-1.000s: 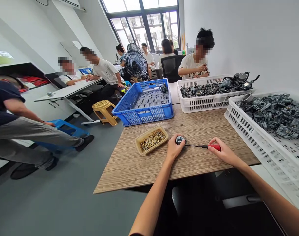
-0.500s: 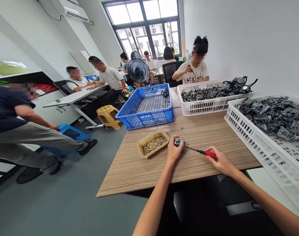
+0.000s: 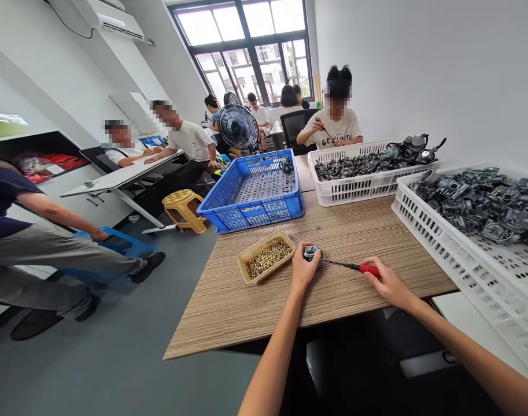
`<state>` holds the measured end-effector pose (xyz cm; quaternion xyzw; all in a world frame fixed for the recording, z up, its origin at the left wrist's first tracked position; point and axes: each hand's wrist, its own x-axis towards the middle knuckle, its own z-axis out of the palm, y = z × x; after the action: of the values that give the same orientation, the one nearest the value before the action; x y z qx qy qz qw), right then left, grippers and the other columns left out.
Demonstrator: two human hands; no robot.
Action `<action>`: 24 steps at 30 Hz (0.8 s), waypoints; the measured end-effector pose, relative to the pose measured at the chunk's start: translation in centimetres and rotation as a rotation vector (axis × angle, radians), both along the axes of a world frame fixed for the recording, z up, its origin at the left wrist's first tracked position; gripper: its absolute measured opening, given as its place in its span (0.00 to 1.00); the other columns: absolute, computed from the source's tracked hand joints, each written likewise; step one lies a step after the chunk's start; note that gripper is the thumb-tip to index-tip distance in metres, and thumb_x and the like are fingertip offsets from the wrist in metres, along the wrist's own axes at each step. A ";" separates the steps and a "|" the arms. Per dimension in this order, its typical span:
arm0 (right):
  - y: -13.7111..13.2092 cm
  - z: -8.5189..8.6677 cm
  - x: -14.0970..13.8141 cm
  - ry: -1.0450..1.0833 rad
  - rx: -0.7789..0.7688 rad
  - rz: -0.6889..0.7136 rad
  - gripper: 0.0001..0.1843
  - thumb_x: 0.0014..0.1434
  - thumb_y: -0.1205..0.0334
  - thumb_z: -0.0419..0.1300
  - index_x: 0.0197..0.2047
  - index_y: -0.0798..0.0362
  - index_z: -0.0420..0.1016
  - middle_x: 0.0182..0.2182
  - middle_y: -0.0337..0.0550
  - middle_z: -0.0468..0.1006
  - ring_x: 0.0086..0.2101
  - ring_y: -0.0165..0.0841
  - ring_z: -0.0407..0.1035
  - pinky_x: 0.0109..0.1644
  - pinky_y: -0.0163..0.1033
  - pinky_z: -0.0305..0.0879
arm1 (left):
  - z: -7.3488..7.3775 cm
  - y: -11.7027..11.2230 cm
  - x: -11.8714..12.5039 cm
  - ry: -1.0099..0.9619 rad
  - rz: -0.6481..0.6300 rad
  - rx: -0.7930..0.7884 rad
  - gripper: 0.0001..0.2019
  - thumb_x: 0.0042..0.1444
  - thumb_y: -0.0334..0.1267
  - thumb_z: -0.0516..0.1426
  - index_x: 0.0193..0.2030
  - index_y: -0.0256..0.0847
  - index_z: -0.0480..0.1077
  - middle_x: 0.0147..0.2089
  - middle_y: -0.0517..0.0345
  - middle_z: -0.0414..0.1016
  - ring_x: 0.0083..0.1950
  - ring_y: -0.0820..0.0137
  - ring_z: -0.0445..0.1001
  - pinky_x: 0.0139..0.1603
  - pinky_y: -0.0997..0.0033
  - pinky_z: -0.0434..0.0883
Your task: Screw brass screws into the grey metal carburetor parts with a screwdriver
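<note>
My left hand is closed on a small round dark metal part, holding it on the wooden table. My right hand grips a screwdriver by its red handle, with the thin black shaft pointing left and its tip at the part. A shallow tan tray of brass screws sits just left of my left hand.
A blue crate stands at the table's far left. Two white crates heaped with dark metal parts line the back and right. A person opposite works with a tool. Other people, a fan and a yellow stool are at left.
The view has shifted slightly. Both hands stay on the part and screwdriver, with my right hand drawn a little lower and left. The person opposite has raised a hand with a tool.
</note>
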<state>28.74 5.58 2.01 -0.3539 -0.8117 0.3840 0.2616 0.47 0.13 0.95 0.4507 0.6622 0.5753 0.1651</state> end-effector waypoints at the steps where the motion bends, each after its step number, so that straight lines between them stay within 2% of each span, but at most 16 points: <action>1: 0.0 -0.1 0.0 0.004 -0.001 -0.008 0.16 0.71 0.44 0.55 0.52 0.47 0.68 0.41 0.47 0.84 0.39 0.43 0.78 0.45 0.46 0.73 | 0.0 0.0 0.0 0.002 0.002 0.000 0.12 0.57 0.45 0.62 0.44 0.44 0.72 0.37 0.58 0.76 0.38 0.67 0.76 0.43 0.67 0.72; 4: 0.0 -0.2 0.2 0.005 0.001 -0.037 0.14 0.71 0.46 0.55 0.51 0.47 0.65 0.42 0.47 0.83 0.39 0.43 0.78 0.45 0.47 0.72 | 0.0 0.0 0.0 0.005 -0.001 0.000 0.12 0.57 0.45 0.62 0.44 0.43 0.72 0.37 0.58 0.76 0.38 0.67 0.76 0.43 0.68 0.72; 10: 0.1 0.4 0.0 -0.055 0.008 -0.032 0.20 0.75 0.41 0.48 0.44 0.47 0.68 0.29 0.39 0.76 0.28 0.39 0.70 0.36 0.42 0.65 | 0.0 0.0 0.0 -0.006 -0.006 0.007 0.12 0.57 0.46 0.62 0.43 0.44 0.71 0.37 0.59 0.76 0.38 0.67 0.75 0.43 0.68 0.71; 13: 0.0 0.3 0.1 -0.063 0.023 -0.020 0.18 0.76 0.42 0.47 0.47 0.47 0.67 0.30 0.39 0.77 0.29 0.39 0.71 0.36 0.42 0.66 | 0.1 0.0 0.0 -0.009 -0.010 0.003 0.11 0.57 0.46 0.62 0.43 0.44 0.71 0.36 0.59 0.76 0.37 0.67 0.75 0.42 0.68 0.71; 17: -0.1 -0.1 0.2 -0.053 0.038 0.004 0.14 0.73 0.47 0.52 0.53 0.47 0.64 0.38 0.44 0.81 0.35 0.42 0.77 0.41 0.44 0.70 | 0.2 -0.1 0.0 0.001 -0.007 0.008 0.10 0.57 0.45 0.62 0.43 0.44 0.72 0.36 0.59 0.77 0.38 0.67 0.76 0.43 0.68 0.72; 20: -0.1 0.0 0.2 -0.046 0.035 0.003 0.13 0.74 0.47 0.51 0.50 0.46 0.65 0.37 0.44 0.81 0.35 0.42 0.77 0.41 0.44 0.70 | 0.1 -0.1 0.0 0.007 -0.002 0.007 0.10 0.58 0.45 0.62 0.43 0.44 0.72 0.36 0.59 0.77 0.37 0.67 0.76 0.43 0.68 0.72; 24: -0.2 0.6 -0.1 -0.061 0.027 -0.011 0.17 0.76 0.42 0.49 0.44 0.45 0.67 0.31 0.40 0.79 0.30 0.41 0.74 0.38 0.43 0.68 | 0.0 -0.1 0.0 0.007 0.000 0.006 0.10 0.58 0.44 0.62 0.43 0.44 0.72 0.36 0.59 0.77 0.37 0.67 0.77 0.42 0.68 0.72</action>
<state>28.69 5.38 2.61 -0.3665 -0.8224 0.3606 0.2436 0.48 0.01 0.99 0.4533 0.6610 0.5757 0.1616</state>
